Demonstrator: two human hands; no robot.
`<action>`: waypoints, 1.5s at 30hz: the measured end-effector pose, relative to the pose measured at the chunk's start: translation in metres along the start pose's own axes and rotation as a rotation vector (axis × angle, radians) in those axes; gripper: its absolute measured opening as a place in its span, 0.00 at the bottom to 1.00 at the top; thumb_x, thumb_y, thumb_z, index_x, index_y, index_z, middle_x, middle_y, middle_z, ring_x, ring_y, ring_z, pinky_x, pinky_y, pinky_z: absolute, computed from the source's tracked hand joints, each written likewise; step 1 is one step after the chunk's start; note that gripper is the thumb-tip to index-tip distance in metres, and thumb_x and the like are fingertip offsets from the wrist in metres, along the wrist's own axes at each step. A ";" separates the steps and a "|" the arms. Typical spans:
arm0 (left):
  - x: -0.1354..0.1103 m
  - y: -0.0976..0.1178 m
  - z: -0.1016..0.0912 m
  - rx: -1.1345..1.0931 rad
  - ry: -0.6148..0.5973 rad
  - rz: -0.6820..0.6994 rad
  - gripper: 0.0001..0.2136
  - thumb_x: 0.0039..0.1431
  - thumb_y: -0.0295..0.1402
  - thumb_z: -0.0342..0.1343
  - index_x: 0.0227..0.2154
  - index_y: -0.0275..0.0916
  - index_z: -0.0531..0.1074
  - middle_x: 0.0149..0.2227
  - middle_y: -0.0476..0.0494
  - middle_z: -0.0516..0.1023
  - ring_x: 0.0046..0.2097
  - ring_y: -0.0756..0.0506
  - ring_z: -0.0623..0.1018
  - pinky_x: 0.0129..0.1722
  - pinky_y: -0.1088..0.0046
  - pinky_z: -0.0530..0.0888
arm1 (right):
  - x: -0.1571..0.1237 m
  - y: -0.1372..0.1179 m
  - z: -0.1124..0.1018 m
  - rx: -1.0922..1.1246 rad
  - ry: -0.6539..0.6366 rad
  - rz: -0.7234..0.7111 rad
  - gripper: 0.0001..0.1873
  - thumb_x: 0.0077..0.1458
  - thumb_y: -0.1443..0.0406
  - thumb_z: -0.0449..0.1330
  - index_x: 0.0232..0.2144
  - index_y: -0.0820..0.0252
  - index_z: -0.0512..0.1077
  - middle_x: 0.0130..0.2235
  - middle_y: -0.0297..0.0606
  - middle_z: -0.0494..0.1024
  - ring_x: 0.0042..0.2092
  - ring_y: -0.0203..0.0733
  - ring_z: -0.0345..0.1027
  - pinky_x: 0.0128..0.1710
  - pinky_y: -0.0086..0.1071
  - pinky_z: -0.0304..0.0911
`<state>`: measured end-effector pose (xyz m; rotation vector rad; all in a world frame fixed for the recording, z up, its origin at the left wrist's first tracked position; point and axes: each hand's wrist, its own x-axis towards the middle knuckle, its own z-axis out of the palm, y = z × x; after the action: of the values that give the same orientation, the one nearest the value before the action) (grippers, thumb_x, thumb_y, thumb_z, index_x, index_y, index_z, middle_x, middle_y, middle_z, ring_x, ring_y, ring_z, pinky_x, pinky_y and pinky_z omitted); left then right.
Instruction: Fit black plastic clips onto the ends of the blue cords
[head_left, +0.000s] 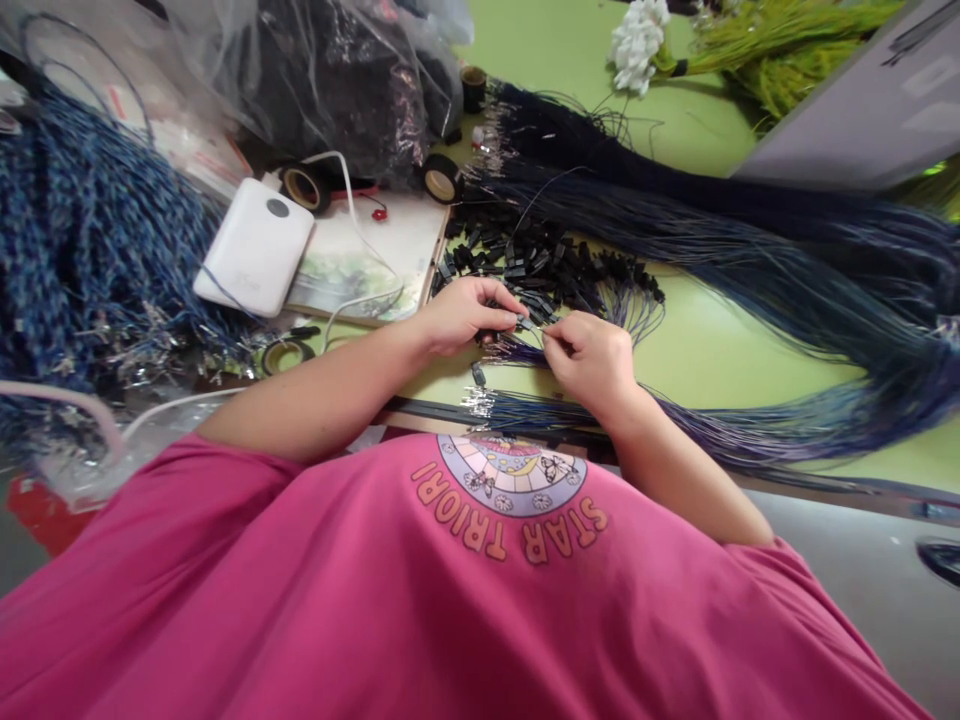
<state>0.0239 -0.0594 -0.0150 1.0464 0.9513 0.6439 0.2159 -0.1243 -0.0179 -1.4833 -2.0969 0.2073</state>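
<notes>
Between thumb and fingers, my left hand (472, 315) pinches a small black connector housing (528, 323). Close on its right, my right hand (592, 358) is closed on a thin wire (538, 334) whose end meets the housing; how deep it sits inside I cannot make out. Behind both hands lies a heap of black connector housings (540, 262). Just below my fingers rests a loose housing (478, 374). Nearest my body, a bundle of dark blue wires (547, 408) with bare metal terminals runs under my right forearm.
A thick bundle of dark wires (720, 235) sweeps across the green table (697, 125). To the left lie a white power bank (255, 247) with a cable, a notebook (375, 250), rolls of black tape (442, 180) and twisted blue wires (90, 230). Plastic bags (322, 80) stand behind.
</notes>
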 end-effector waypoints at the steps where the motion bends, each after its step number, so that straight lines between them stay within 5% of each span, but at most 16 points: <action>1: 0.000 0.000 0.002 0.031 -0.002 0.004 0.05 0.46 0.19 0.62 0.28 0.32 0.76 0.28 0.46 0.80 0.22 0.55 0.72 0.18 0.80 0.63 | -0.001 -0.001 0.002 -0.003 -0.017 -0.006 0.12 0.57 0.67 0.54 0.26 0.59 0.76 0.29 0.39 0.79 0.33 0.40 0.71 0.35 0.33 0.63; 7: 0.000 -0.004 0.001 0.161 -0.033 0.074 0.04 0.48 0.22 0.62 0.29 0.33 0.77 0.28 0.47 0.79 0.21 0.56 0.69 0.20 0.78 0.64 | 0.004 0.001 -0.001 0.192 -0.137 0.155 0.09 0.56 0.65 0.57 0.28 0.59 0.77 0.31 0.37 0.81 0.34 0.39 0.72 0.37 0.33 0.63; 12: -0.002 0.001 -0.002 0.139 -0.019 0.116 0.05 0.51 0.25 0.62 0.32 0.35 0.77 0.24 0.51 0.74 0.21 0.56 0.67 0.21 0.78 0.62 | 0.011 0.002 -0.027 0.220 -0.467 0.199 0.14 0.59 0.59 0.56 0.27 0.58 0.76 0.25 0.33 0.78 0.27 0.36 0.67 0.30 0.30 0.58; 14: -0.005 0.009 -0.005 0.126 0.013 0.102 0.05 0.52 0.25 0.62 0.34 0.36 0.77 0.24 0.51 0.73 0.22 0.56 0.67 0.22 0.78 0.60 | 0.013 0.013 -0.044 0.137 -0.414 0.223 0.15 0.58 0.60 0.57 0.23 0.59 0.74 0.25 0.34 0.77 0.27 0.36 0.67 0.31 0.31 0.58; 18: -0.010 0.023 -0.020 0.299 -0.080 0.026 0.05 0.48 0.25 0.65 0.30 0.37 0.79 0.21 0.50 0.72 0.22 0.54 0.68 0.25 0.76 0.61 | 0.014 0.061 -0.074 -0.182 -0.007 0.518 0.17 0.60 0.58 0.55 0.24 0.59 0.74 0.26 0.43 0.76 0.30 0.41 0.69 0.34 0.36 0.59; 22: -0.009 0.020 -0.032 0.729 -0.349 0.033 0.11 0.33 0.23 0.70 0.25 0.40 0.82 0.25 0.47 0.79 0.26 0.50 0.74 0.29 0.75 0.64 | 0.008 0.101 -0.078 -0.519 -0.218 0.674 0.23 0.58 0.51 0.58 0.18 0.58 0.70 0.23 0.47 0.72 0.31 0.48 0.68 0.33 0.40 0.57; 25: -0.011 0.015 -0.029 1.082 -0.475 0.068 0.12 0.40 0.25 0.66 0.31 0.45 0.83 0.34 0.47 0.83 0.32 0.48 0.76 0.33 0.75 0.64 | 0.004 0.099 -0.072 -0.518 -0.149 0.577 0.24 0.59 0.49 0.55 0.20 0.60 0.72 0.22 0.45 0.72 0.30 0.48 0.67 0.32 0.38 0.56; 28: -0.015 0.019 -0.023 1.315 -0.579 0.098 0.13 0.50 0.27 0.59 0.38 0.43 0.82 0.41 0.45 0.82 0.38 0.47 0.76 0.37 0.74 0.65 | 0.001 0.067 -0.066 -0.494 -0.062 0.430 0.23 0.61 0.51 0.53 0.25 0.60 0.74 0.25 0.44 0.75 0.32 0.45 0.67 0.31 0.35 0.55; 31: -0.017 0.029 -0.024 1.360 -0.595 0.155 0.13 0.56 0.29 0.55 0.41 0.38 0.80 0.43 0.41 0.80 0.40 0.47 0.75 0.38 0.74 0.66 | -0.005 0.022 -0.051 -0.314 -0.284 0.150 0.15 0.62 0.57 0.55 0.32 0.59 0.77 0.33 0.41 0.79 0.35 0.42 0.69 0.33 0.32 0.56; 35: -0.015 0.035 -0.026 1.246 -0.426 0.212 0.11 0.56 0.32 0.56 0.42 0.35 0.76 0.40 0.42 0.78 0.38 0.49 0.74 0.37 0.74 0.66 | -0.017 -0.017 -0.021 -0.227 -0.659 -0.200 0.13 0.64 0.65 0.52 0.38 0.61 0.76 0.38 0.41 0.78 0.38 0.40 0.69 0.36 0.32 0.56; 38: -0.016 0.035 -0.023 0.965 -0.274 0.175 0.17 0.54 0.28 0.58 0.48 0.35 0.73 0.37 0.46 0.75 0.30 0.54 0.71 0.33 0.76 0.66 | -0.022 -0.021 -0.009 -0.202 -0.711 -0.207 0.13 0.62 0.69 0.51 0.34 0.62 0.75 0.36 0.41 0.77 0.37 0.39 0.67 0.38 0.32 0.57; 41: -0.017 0.032 -0.019 0.675 -0.243 0.123 0.22 0.54 0.23 0.57 0.53 0.37 0.71 0.33 0.49 0.73 0.25 0.56 0.68 0.29 0.76 0.65 | -0.022 -0.017 -0.009 -0.155 -0.717 -0.175 0.11 0.61 0.69 0.52 0.33 0.63 0.74 0.36 0.41 0.76 0.36 0.39 0.67 0.38 0.32 0.57; 45: -0.016 0.030 -0.018 0.497 -0.226 0.049 0.12 0.54 0.23 0.58 0.43 0.34 0.76 0.24 0.51 0.71 0.22 0.56 0.66 0.25 0.76 0.61 | -0.021 -0.016 -0.011 -0.138 -0.711 -0.155 0.10 0.61 0.66 0.53 0.37 0.62 0.74 0.39 0.43 0.77 0.38 0.41 0.68 0.36 0.32 0.56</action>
<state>0.0004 -0.0530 0.0150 1.5510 0.9077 0.3210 0.2132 -0.1513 -0.0085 -1.4481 -2.8187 0.6142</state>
